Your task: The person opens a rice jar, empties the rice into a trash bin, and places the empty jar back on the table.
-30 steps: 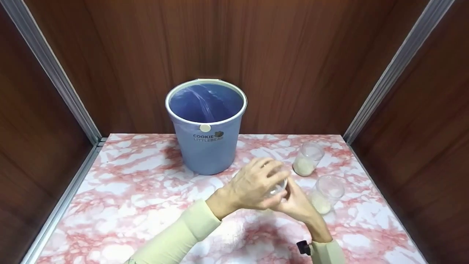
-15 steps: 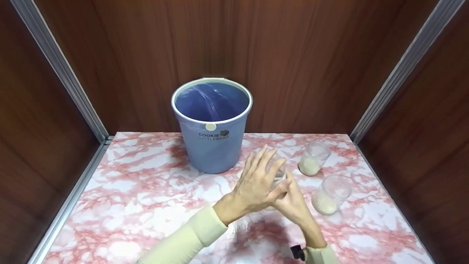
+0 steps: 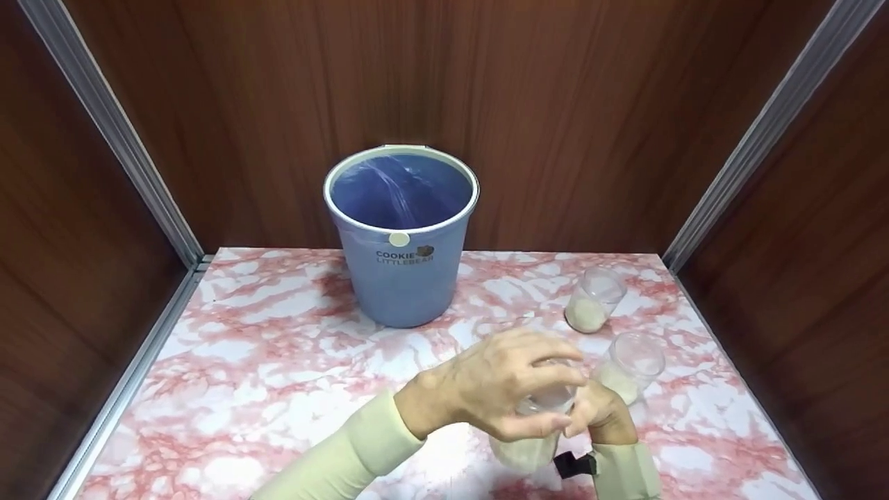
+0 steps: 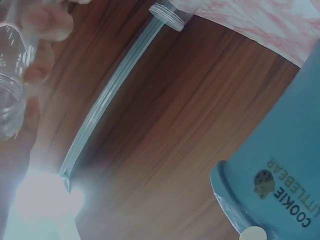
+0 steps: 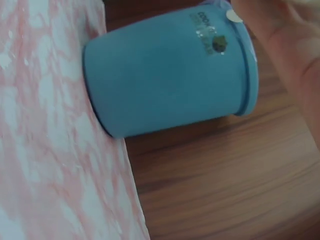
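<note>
A clear jar (image 3: 524,451) with pale contents is between my two hands, low and right of centre in the head view. My left hand (image 3: 503,378) curls its fingers and thumb round its upper rim. My right hand (image 3: 603,413) bends in from the right, curled fingers at the same jar, partly hidden by it. In the left wrist view, a clear jar (image 4: 10,95) with a ridged neck is gripped by fingers (image 4: 47,22); whose hand cannot be told. The right wrist view shows only part of a hand (image 5: 287,35).
Two more clear jars stand at the right, one farther back (image 3: 595,301) and one nearer (image 3: 632,364), both with pale contents. A blue lined bin (image 3: 403,285) stands at the back on the marbled table (image 3: 229,375). Wooden walls (image 3: 555,139) enclose the table.
Both hands have come lower and nearer with the jar. The left fingers, spread half a second ago, now curl round the rim. The right wrist has turned. The bin and other jars stand unmoved.
</note>
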Available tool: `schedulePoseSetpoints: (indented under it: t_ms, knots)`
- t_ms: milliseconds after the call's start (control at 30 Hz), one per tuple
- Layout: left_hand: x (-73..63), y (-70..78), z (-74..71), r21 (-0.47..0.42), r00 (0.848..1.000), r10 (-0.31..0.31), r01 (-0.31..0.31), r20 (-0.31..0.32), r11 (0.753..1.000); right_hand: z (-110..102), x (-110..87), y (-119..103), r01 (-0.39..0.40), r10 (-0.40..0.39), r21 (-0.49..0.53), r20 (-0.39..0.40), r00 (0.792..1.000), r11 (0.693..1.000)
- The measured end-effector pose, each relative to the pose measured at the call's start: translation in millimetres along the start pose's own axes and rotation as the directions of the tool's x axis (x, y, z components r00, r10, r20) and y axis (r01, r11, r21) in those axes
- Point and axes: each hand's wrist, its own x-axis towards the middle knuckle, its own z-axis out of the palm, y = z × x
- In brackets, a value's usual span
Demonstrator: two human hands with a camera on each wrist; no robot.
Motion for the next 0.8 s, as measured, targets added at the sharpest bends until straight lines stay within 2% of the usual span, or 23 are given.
schedulePoseSetpoints:
  t_ms: [67, 133, 167, 200, 267, 367, 400, 467, 500, 567, 600, 633, 667, 700, 733, 767, 800]
  knots:
    - [-1.6, -0.7, 1.5, 0.017, 1.000, -0.014, 0.014, 0.018, 1.000, 3, 0.4, 0, -0.017, 0.010, -0.115, -0.058, 0.998, 0.993]
    - [-3.9, -3.6, 2.6, 0.059, 0.998, -0.057, 0.056, 0.013, 0.997, 10, 3.8, -3, -0.102, 0.054, -0.260, -0.185, 0.981, 0.960]
    - [-5.5, -5.5, 3.0, 0.085, 0.996, -0.093, 0.093, 0.006, 0.992, 15, 6.7, -6, -0.190, 0.100, -0.315, -0.281, 0.954, 0.930]
    - [-7.0, -7.4, 3.1, 0.115, 0.991, -0.136, 0.136, -0.005, 0.984, 20, 11.0, -9, -0.278, 0.137, -0.356, -0.374, 0.917, 0.892]
    - [-10.3, -11.1, 3.6, 0.169, 0.971, -0.235, 0.237, -0.036, 0.957, 31, 22.9, -11, -0.424, 0.192, -0.356, -0.532, 0.825, 0.833]
    - [-14.0, -15.0, 4.1, 0.203, 0.930, -0.356, 0.368, -0.093, 0.907, 44, 42.3, -8, -0.511, 0.164, -0.339, -0.686, 0.709, 0.790]
    - [-14.4, -15.7, 4.6, 0.215, 0.918, -0.381, 0.397, -0.114, 0.892, 47, 47.1, -5, -0.513, 0.121, -0.362, -0.715, 0.689, 0.779]
    - [-14.8, -16.6, 6.6, 0.238, 0.894, -0.420, 0.447, -0.159, 0.862, 51, 54.5, 2, -0.504, 0.013, -0.433, -0.748, 0.663, 0.747]
    - [-14.8, -16.8, 8.1, 0.247, 0.883, -0.434, 0.467, -0.179, 0.849, 52, 56.9, 6, -0.503, -0.051, -0.485, -0.754, 0.655, 0.716]
    - [-14.6, -16.5, 11.2, 0.264, 0.861, -0.463, 0.506, -0.211, 0.821, 53, 59.6, 14, -0.529, -0.162, -0.575, -0.757, 0.633, 0.624]
    - [-14.5, -15.9, 12.5, 0.268, 0.851, -0.477, 0.523, -0.221, 0.809, 53, 60.3, 17, -0.538, -0.202, -0.604, -0.754, 0.625, 0.588]
    - [-14.4, -15.1, 13.3, 0.268, 0.843, -0.488, 0.536, -0.226, 0.801, 53, 60.6, 19, -0.546, -0.222, -0.616, -0.753, 0.619, 0.568]
    - [-14.2, -13.8, 13.4, 0.264, 0.838, -0.497, 0.543, -0.225, 0.797, 52, 59.9, 20, -0.557, -0.221, -0.612, -0.760, 0.611, 0.561]
    - [-13.9, -12.1, 12.7, 0.256, 0.836, -0.502, 0.547, -0.223, 0.797, 51, 58.5, 20, -0.565, -0.203, -0.598, -0.768, 0.608, 0.568]
    - [-13.6, -9.9, 11.0, 0.245, 0.837, -0.503, 0.545, -0.218, 0.802, 49, 56.6, 18, -0.562, -0.162, -0.568, -0.775, 0.611, 0.601]
    - [-13.2, -7.9, 8.4, 0.232, 0.844, -0.492, 0.533, -0.214, 0.814, 47, 53.7, 16, -0.556, -0.110, -0.531, -0.779, 0.617, 0.640]
    - [-12.9, -6.2, 5.5, 0.212, 0.859, -0.469, 0.507, -0.208, 0.835, 44, 50.3, 12, -0.537, -0.060, -0.497, -0.769, 0.636, 0.682]
